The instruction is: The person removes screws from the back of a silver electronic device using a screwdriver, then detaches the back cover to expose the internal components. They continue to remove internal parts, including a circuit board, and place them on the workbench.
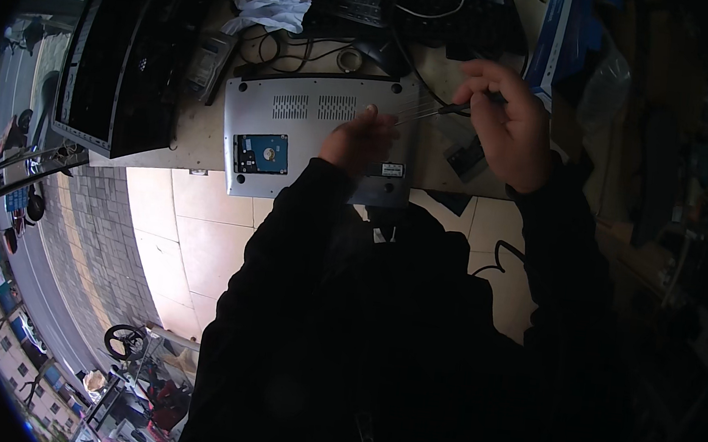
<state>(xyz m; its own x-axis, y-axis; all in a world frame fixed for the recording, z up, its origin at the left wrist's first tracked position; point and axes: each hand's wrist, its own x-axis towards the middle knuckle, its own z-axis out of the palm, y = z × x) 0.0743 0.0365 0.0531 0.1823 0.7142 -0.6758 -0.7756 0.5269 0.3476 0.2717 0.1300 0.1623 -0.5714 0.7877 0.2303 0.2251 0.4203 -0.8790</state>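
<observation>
The silver laptop lies underside up at the near edge of the table, its own near edge jutting slightly past, probably so its openings sit within easy reach. The right hand pinches a dark-handled screwdriver between thumb and fingers, raised beyond the laptop's right edge, likely for light control of the thin, blurred shaft, which points toward the left hand. That one is curled above the laptop (motion blur hides its fingertips, so I cannot tell whether it pinches anything). An open bay at the laptop's near left corner holds a hard drive; a smaller opening near its right edge shows a labelled part. Toward the table's far right corner stands a blue carton, contents hidden
</observation>
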